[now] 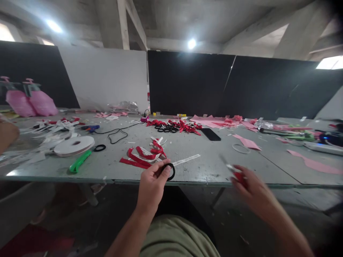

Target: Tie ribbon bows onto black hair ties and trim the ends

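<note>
My left hand [153, 184] is closed at the table's front edge, thumb and finger pinching a black hair tie [173, 173]. Close behind it lie several red ribbon strips [139, 162], and a white printed ribbon [187, 159] stretches to the right. Whether a ribbon is joined to the hair tie is hidden by my fingers. Farther right, my right hand [253, 189] is wrapped round red-handled scissors [240, 176], whose blades point up and left. Motion blurs them, and they are apart from the ribbons.
A green cutter [80, 161], a white ribbon roll [74, 145] and a glue gun [90, 128] lie left. Red bows [187, 126], black hair ties [166, 129] and a phone [210, 134] are behind. Another person's hand [8, 135] shows at the left edge.
</note>
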Demonstrator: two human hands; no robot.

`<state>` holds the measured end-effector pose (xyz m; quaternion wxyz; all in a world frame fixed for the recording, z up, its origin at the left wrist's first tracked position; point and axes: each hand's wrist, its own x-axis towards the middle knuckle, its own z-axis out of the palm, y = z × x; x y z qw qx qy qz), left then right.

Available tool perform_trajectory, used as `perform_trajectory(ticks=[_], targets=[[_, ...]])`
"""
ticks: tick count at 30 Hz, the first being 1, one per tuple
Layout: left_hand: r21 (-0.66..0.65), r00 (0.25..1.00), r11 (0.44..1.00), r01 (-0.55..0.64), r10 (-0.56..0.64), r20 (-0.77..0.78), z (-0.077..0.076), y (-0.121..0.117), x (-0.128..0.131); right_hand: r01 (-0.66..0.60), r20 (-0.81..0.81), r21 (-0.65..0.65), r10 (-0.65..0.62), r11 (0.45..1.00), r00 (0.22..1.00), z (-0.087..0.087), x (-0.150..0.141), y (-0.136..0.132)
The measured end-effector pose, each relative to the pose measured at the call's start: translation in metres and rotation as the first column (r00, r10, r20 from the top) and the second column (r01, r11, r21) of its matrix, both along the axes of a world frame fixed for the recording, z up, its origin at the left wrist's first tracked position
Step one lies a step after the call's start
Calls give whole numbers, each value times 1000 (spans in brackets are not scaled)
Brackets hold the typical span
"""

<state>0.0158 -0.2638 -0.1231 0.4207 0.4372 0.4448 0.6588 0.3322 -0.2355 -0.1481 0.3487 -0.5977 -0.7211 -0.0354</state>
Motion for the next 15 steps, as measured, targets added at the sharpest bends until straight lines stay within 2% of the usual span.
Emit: perform_trajectory(ticks=[3, 5, 7, 9, 11, 12, 13, 15], targets=[[-30, 969, 999, 42, -34, 243, 1, 3, -1, 26, 165, -207, 9, 978, 986, 5, -65, 44], [-54, 932, 998, 37, -15, 361, 2, 6, -3, 13, 169, -221, 25, 975, 985, 8, -93, 63], [-66, 910, 998, 16, 13, 415, 3, 7, -5, 1, 162, -210, 34, 978, 986, 11, -106, 70], [-57, 913, 998, -8, 31, 407, 3, 6, -5, -15, 138, -174, 40, 985, 990, 16, -112, 61], [-41, 930, 999, -4, 19, 367, 4, 2, -3, -82, 66, -107, 90, 991, 994, 23, -118, 41], [-33, 939, 999, 16, -4, 343, 4, 0, -1, -245, -53, -30, 244, 969, 968, 27, -124, 29], [-23, 947, 999, 43, -33, 320, 4, -2, 0, -384, -137, 50, 387, 922, 912, 32, -130, 18], [2, 963, 997, 76, -74, 259, 4, -6, 3, -530, -179, 91, 537, 843, 824, 40, -146, 1]])
